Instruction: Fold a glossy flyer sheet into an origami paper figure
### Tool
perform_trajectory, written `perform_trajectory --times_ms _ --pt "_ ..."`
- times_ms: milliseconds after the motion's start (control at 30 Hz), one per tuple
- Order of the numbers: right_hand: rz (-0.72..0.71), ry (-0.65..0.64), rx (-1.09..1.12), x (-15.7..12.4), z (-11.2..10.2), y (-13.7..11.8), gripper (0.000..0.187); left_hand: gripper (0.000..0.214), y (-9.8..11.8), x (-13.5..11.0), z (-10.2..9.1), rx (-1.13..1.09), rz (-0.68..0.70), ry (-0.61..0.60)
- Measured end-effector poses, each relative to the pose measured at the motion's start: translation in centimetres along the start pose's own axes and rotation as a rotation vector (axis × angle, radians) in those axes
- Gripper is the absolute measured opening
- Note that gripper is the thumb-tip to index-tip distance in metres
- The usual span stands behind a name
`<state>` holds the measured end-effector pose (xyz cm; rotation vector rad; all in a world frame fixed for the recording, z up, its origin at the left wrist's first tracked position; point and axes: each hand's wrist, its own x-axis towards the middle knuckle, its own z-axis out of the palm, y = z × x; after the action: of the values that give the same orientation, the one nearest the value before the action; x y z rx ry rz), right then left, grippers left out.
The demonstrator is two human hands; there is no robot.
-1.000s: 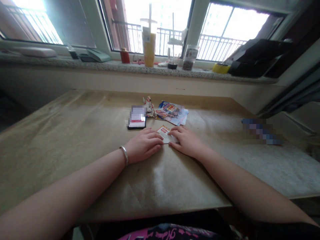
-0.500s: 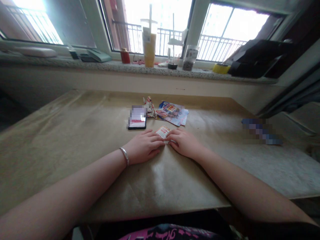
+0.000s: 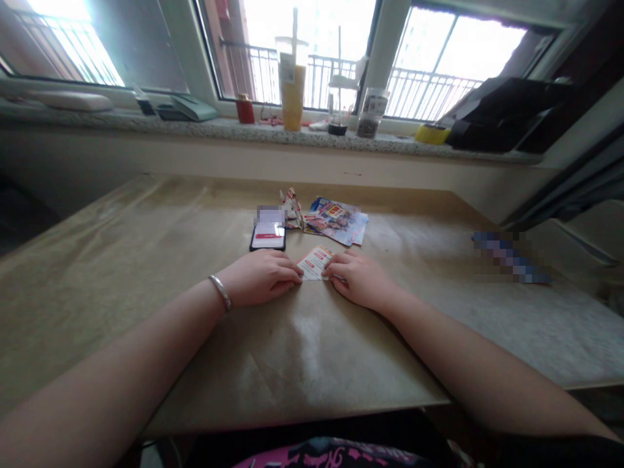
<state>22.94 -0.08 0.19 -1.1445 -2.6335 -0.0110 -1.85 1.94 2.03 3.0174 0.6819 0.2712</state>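
Note:
A small printed sheet of paper [image 3: 314, 263], white with red and orange marks and what looks like a folded shape, lies on the table between my hands. My left hand [image 3: 263, 276], with a silver bangle at the wrist, pinches the paper's left corner, fingers pressed together. On the other side my right hand [image 3: 355, 276] has its curled fingers and thumb closed on the right edge. Just beyond my left hand is a phone [image 3: 268, 239] with a lit screen, partly blurred out. Parts of the paper are hidden under my fingertips.
Behind the phone stands a crumpled, folded paper piece [image 3: 292, 211], beside a stack of colourful flyers [image 3: 336, 221]. A blurred blue item [image 3: 509, 257] lies at the table's right. Cups, including a tall yellow drink [image 3: 292, 97], line the windowsill [image 3: 205, 130].
My left hand has slid left, away from my right hand, to the paper's left corner, so more of the printed sheet shows. My right hand has stayed almost still.

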Motion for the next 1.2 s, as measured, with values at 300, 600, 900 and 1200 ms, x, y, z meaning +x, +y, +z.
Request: perform_trajectory --times_ms 300,600,900,1200 --pt "0.077 -0.064 -0.147 0.0 -0.9 0.0 0.024 0.028 -0.2 0.2 1.5 -0.03 -0.02 0.056" --pt "-0.012 0.013 -0.058 -0.1 0.0 1.0 0.032 0.033 0.3 0.7 2.2 0.002 -0.007 0.057" --pt "-0.062 0.031 -0.03 -0.1 0.1 1.1 0.032 0.028 0.0 0.7 1.4 0.044 0.007 0.071" --pt "-0.079 0.03 -0.036 -0.1 0.2 1.3 0.032 0.028 -0.1 0.4 0.4 0.053 -0.002 0.027"
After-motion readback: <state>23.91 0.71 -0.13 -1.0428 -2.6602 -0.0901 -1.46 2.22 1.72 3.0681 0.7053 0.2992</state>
